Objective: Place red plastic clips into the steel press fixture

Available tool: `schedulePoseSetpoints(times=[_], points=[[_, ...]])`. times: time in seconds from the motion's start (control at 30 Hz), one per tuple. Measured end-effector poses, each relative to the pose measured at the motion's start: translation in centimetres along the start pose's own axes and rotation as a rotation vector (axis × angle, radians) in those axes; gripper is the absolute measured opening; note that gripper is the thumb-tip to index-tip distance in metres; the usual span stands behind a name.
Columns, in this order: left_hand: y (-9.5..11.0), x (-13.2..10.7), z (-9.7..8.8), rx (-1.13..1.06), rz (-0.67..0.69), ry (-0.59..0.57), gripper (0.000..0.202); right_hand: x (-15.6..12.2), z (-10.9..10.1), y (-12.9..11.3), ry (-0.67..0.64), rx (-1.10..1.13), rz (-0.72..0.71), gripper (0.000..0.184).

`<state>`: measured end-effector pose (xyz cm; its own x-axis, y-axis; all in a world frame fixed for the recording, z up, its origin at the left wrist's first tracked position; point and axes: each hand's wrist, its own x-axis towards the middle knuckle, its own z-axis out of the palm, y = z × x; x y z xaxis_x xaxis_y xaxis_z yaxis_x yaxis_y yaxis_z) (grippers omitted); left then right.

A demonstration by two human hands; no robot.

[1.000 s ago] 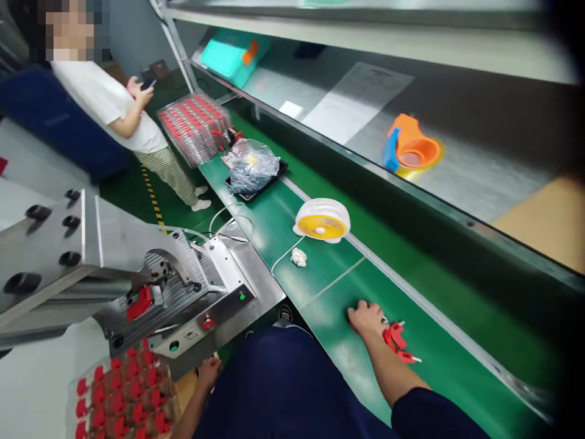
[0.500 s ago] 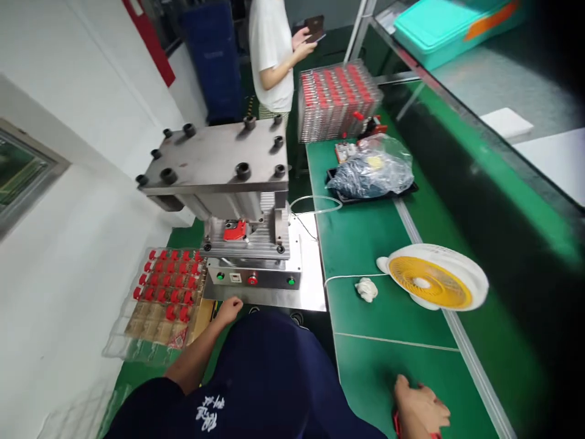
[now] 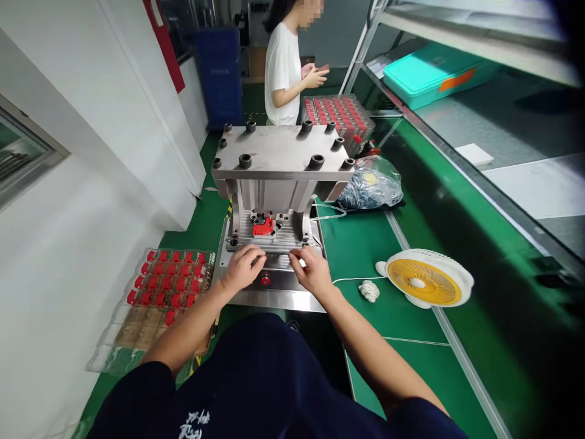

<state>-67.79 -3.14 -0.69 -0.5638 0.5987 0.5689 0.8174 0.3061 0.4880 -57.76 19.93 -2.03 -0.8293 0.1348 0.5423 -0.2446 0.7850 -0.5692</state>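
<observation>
While both hands rest at the front edge of the metal press (image 3: pixel 278 201), the red plastic part (image 3: pixel 263 227) sits alone in the fixture at about twelve o'clock from the fingers, under the thick top plate. The left hand (image 3: pixel 242 268) lies curled on the ribbed bed at ten o'clock from the red button (image 3: pixel 265 281); the right hand (image 3: pixel 311 271) lies at two o'clock from it. Neither hand pinches anything that I can see: the fingers are bent and pressed down on the machine's front, though what lies under the fingertips is hidden.

The part looks small, light and stiff, a moulded piece with thin projections that I would judge easy to snap or mark. It seems best taken by its broader body between thumb and forefinger, not by the slim ends. Smooth plastic may slip a little.

I count one red part in the press, one press and one clear blister tray (image 3: pixel 155 299) at nine o'clock from the hands. The tray holds roughly two dozen red pieces in rows, with its nearer pockets empty. At three o'clock lie one white and yellow fan (image 3: pixel 427 285) and one small white wad (image 3: pixel 368 290) on the green belt (image 3: pixel 393 323). At one o'clock are a plastic bag (image 3: pixel 371 183) and a stack of filled trays (image 3: pixel 338 114). One other person in a white shirt (image 3: pixel 280 73) stands beyond.
</observation>
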Motion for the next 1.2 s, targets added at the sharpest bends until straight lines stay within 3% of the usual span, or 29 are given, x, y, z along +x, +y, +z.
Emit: schedulePoseSetpoints(times=[0.17, 0.33, 0.63, 0.83, 0.93, 1.07, 1.2], points=[[-2.5, 3.9, 0.0, 0.160, 0.073, 0.011, 0.026, 6.5, 4.6, -1.3, -0.040, -0.203, -0.225, 0.033], [-4.3, 5.5, 0.9, 0.201, 0.078, -0.057, 0.031, 9.2, 6.4, -1.2, -0.163, -0.422, -0.224, 0.037], [-4.9, 5.5, 1.6, 0.216, 0.088, -0.003, 0.026, 8.6, 6.8, -0.2, -0.022, -0.368, -0.056, 0.032], [-4.0, 6.2, 1.4, 0.275, 0.016, -0.048, 0.023, 9.1, 6.7, 0.0, -0.038, -0.332, 0.001, 0.039], [-3.5, 6.9, 1.6, 0.310, -0.048, -0.060, 0.027, 9.8, 6.2, -0.6, -0.089, -0.363, 0.010, 0.041], [-3.1, 7.7, 1.9, 0.348, -0.089, -0.087, 0.042, 10.8, 5.1, -1.8, -0.271, -0.469, 0.092, 0.044], [-2.9, 8.0, 2.0, 0.379, -0.112, -0.117, 0.036, 11.2, 4.6, -2.2, -0.364, -0.517, 0.118, 0.047]])
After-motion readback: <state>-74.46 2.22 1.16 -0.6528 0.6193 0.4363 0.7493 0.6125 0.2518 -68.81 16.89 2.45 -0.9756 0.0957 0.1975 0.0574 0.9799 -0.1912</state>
